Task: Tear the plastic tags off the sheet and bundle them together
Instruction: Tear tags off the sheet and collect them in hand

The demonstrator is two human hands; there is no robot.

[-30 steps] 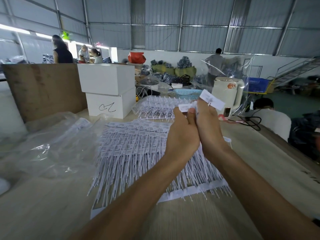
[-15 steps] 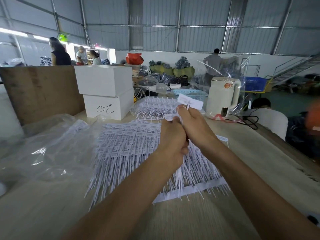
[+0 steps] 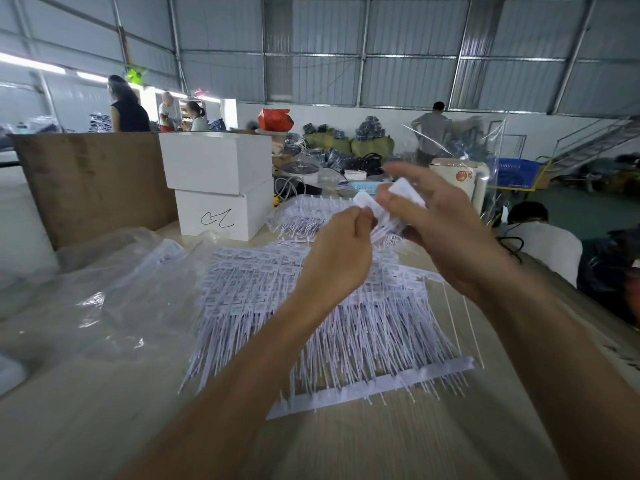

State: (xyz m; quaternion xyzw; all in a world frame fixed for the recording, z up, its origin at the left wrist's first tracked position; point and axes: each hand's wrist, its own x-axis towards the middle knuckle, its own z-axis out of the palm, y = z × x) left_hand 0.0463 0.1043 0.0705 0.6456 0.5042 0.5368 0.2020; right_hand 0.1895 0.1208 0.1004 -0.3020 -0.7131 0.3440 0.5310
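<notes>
Bare tabletop (image 3: 104,427) lies open nearest the person, in front of a wide spread of white plastic tags (image 3: 311,323). Crumpled clear plastic wrap (image 3: 97,289) fills the left side. Two stacked white boxes (image 3: 218,188) and a brown board (image 3: 93,181) block the far left. A cream kettle (image 3: 460,178) stands at the far right.

A large pile of white plastic tags (image 3: 311,306) lies spread across a pale table, printed rectangular heads toward the far side, thin tails fanned toward the viewer. A white strip of sheet (image 3: 374,386) runs along the tail ends at the near edge, tilted up to the right. A second, smaller heap of tags (image 3: 304,216) lies just beyond. A few loose tags (image 3: 377,209), blurred, are raised above the pile.
</notes>
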